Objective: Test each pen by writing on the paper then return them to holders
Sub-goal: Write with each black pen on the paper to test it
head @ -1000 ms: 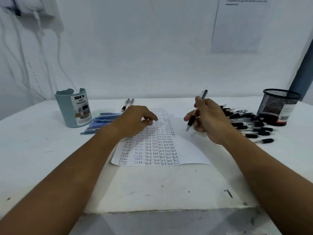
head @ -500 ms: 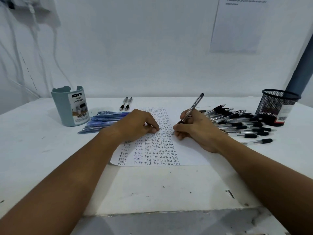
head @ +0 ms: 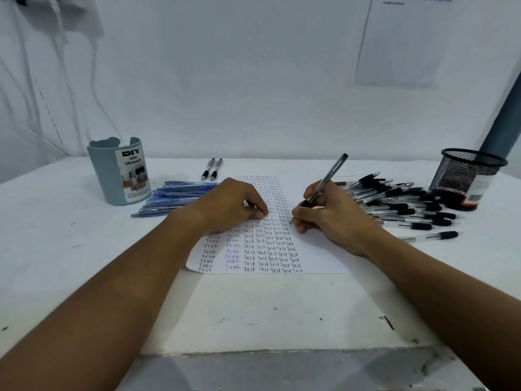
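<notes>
A white sheet of paper [head: 318, 255] lies in the middle of the table, filled with columns of the word "Test". My right hand [head: 329, 215] grips a black pen [head: 327, 179] in a writing hold, its tip touching the paper at the right end of the written rows. My left hand [head: 231, 204] rests on the paper's left part with fingers curled, holding nothing. A heap of black pens [head: 400, 204] lies right of the paper. Blue pens [head: 174, 196] lie in a pile to the left.
A grey-green desk organizer [head: 118, 173] stands at the back left. A black mesh holder [head: 465, 176] stands at the back right. Two black pens [head: 212, 169] lie apart near the wall. A grey pole [head: 504, 114] rises at the far right.
My right hand brought the black pen down from mid-air to the paper and now writes with its tip on the sheet. My left hand stayed on the paper.
</notes>
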The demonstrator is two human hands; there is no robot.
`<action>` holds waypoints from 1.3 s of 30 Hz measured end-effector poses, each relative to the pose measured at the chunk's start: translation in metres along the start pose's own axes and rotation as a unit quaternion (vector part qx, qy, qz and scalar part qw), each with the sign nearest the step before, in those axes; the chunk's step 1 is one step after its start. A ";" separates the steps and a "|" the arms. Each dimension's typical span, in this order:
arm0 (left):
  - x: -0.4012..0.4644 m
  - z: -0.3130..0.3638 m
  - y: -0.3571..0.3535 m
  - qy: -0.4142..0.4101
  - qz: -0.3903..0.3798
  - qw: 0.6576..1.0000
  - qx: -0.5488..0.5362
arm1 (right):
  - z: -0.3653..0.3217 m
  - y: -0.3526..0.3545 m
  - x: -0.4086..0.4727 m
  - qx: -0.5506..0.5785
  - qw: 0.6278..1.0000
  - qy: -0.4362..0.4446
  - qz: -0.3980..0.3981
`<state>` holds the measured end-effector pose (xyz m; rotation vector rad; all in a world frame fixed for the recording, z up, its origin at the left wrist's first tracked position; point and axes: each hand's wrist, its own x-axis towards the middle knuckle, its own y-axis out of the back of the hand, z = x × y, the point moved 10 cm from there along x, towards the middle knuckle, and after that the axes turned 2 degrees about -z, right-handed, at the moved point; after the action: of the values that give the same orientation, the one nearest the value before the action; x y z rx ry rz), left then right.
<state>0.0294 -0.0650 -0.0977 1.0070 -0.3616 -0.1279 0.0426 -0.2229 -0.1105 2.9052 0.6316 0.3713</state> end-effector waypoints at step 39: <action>-0.002 -0.001 0.000 0.012 -0.005 1.000 -0.008 | 0.004 0.004 0.004 0.046 0.999 -0.018 0.003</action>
<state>0.0275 -0.0641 -0.0988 0.9934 -0.3333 -0.1268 0.0489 -0.2254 -0.1126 2.9937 0.6527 0.2985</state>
